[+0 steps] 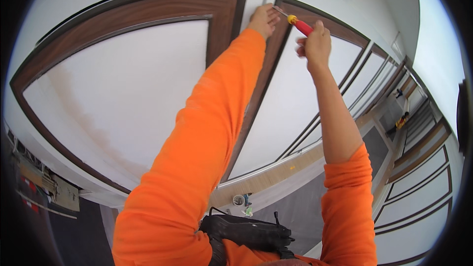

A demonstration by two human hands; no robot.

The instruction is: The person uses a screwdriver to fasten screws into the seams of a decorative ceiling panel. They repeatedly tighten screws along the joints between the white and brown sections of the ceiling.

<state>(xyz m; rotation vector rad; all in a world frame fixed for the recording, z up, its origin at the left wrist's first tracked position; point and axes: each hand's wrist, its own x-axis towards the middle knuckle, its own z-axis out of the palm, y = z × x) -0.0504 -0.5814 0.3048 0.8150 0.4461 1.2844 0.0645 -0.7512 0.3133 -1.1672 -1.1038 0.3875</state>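
My right hand (318, 44) grips a screwdriver (302, 26) with a red handle and a yellow collar. Its thin metal shaft slants up and left toward the top corner of a brown wood-look frame (325, 22). Close to the shaft's end, my left hand (265, 20) rests with curled fingers at the pale vertical strip (253, 6) between two brown frames. Whatever those fingers pinch is too small or hidden to make out. White panel (128, 88) fills the larger frame on the left.
A black bag (246, 231) hangs at my chest. Below on the floor stand a small bucket (239, 200) and a teal power tool (248, 198). Boards (65, 194) lie at the lower left. More framed panels (419, 182) line the corridor's right side.
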